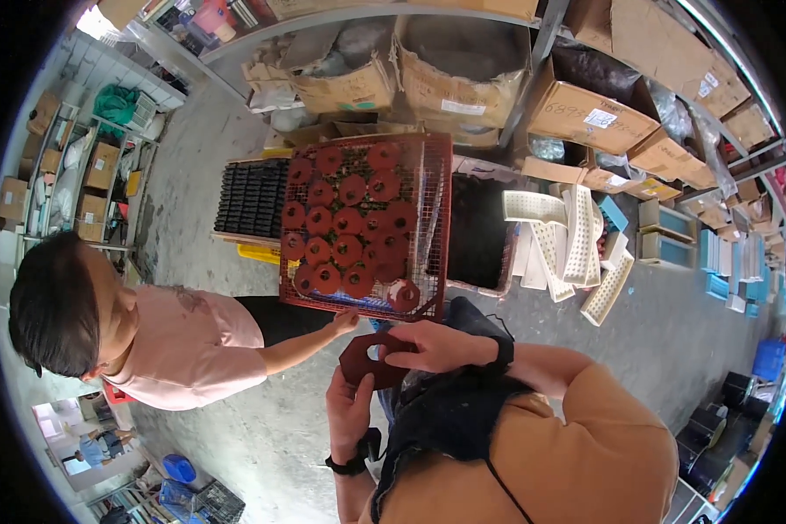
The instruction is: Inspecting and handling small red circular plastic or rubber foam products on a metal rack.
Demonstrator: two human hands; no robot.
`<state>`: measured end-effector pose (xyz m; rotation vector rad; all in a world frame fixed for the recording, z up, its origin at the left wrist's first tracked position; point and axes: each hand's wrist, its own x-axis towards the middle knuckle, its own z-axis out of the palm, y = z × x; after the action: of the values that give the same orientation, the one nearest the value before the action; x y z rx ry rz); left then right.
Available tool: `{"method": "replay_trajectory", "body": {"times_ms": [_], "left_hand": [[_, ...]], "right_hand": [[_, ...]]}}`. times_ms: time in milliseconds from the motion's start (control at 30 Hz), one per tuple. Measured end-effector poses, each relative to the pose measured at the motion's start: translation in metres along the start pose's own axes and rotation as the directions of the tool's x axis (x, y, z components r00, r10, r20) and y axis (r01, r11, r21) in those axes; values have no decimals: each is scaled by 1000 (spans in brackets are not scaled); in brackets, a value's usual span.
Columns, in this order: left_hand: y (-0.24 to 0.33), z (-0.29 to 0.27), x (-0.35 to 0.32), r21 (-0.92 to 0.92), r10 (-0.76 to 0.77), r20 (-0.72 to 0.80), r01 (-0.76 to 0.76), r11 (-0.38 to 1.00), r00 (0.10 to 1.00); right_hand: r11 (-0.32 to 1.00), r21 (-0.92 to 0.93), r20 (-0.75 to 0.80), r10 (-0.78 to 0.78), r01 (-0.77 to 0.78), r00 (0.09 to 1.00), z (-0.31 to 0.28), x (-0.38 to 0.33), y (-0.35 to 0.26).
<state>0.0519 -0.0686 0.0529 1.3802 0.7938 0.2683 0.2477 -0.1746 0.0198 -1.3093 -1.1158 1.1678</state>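
Observation:
Between my two hands is a dark red flat octagonal plate with a round hole [354, 360]. My left hand [351, 409] grips its lower left edge, thumb on the upper face. My right hand [435, 347] closes on its right side, with fingers near the hole. Just beyond my hands, a red-framed wire mesh tray [445, 201] bears many similar dark red holed pieces [383, 158], laid out in rough rows with some overlapping. Another person's hand [346, 320] rests at the tray's near edge.
A person in a pink shirt [200, 341] stands at the left. Black ridged parts in a crate [251, 196] sit left of the tray. Cream perforated strips [578, 236] are piled at its right. Cardboard boxes [463, 74] fill the shelves behind.

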Motion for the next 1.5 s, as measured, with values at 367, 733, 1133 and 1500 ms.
{"method": "replay_trajectory", "body": {"times_ms": [367,733,1133,1500], "left_hand": [[-14,-3,-14,81,-51,97,43,996,994],[-25,-14,-18,52,-40,-97,45,998,994],[-34,-29,-19,3,-35,-230,36,999,972],[-25,-29,-28,27,-108,-228,117,993,968]], "right_hand": [[999,-34,29,-2,3,1000,13,5,9],[995,-98,57,38,-32,998,15,13,9],[898,225,-98,407,-378,908,-36,41,143],[483,802,-301,835,-351,460,-73,9,401]]}}
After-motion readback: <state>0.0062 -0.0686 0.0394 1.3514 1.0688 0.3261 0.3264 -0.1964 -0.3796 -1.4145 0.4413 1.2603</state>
